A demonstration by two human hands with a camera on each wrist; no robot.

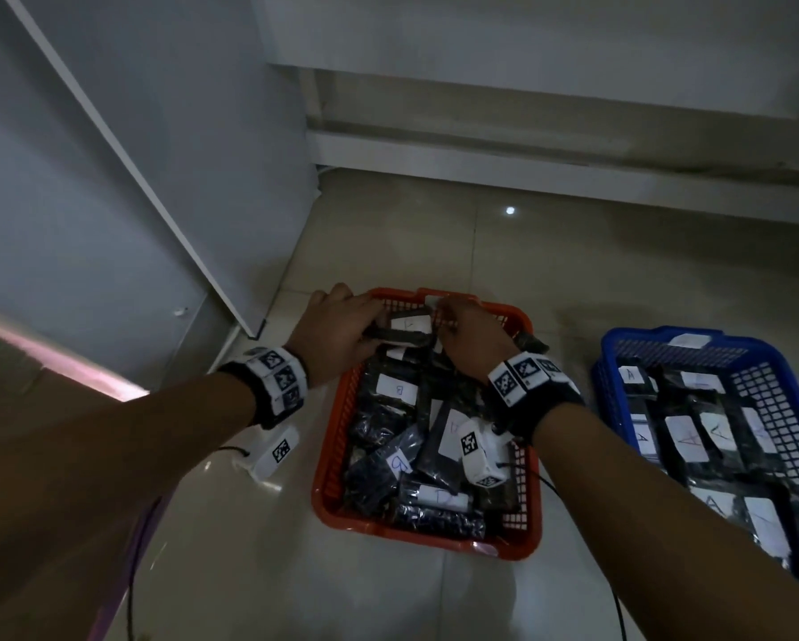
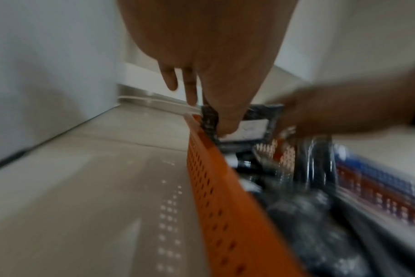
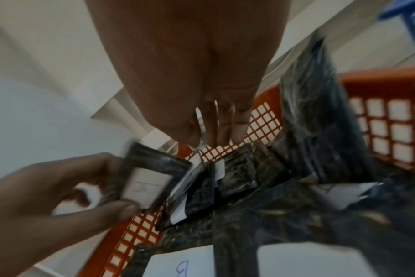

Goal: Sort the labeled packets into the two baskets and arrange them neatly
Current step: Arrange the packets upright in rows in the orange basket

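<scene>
Packet (image 1: 400,329) at the far end of the orange basket (image 1: 328,460), light and crinkly, seems best pinched by its edges: left hand (image 1: 337,330) grips it, right hand (image 1: 469,337) pinches another's corner.

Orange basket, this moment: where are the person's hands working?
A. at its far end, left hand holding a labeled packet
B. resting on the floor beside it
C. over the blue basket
A: the left hand grips a labeled packet over the orange basket's far end, the right hand beside it.
</scene>
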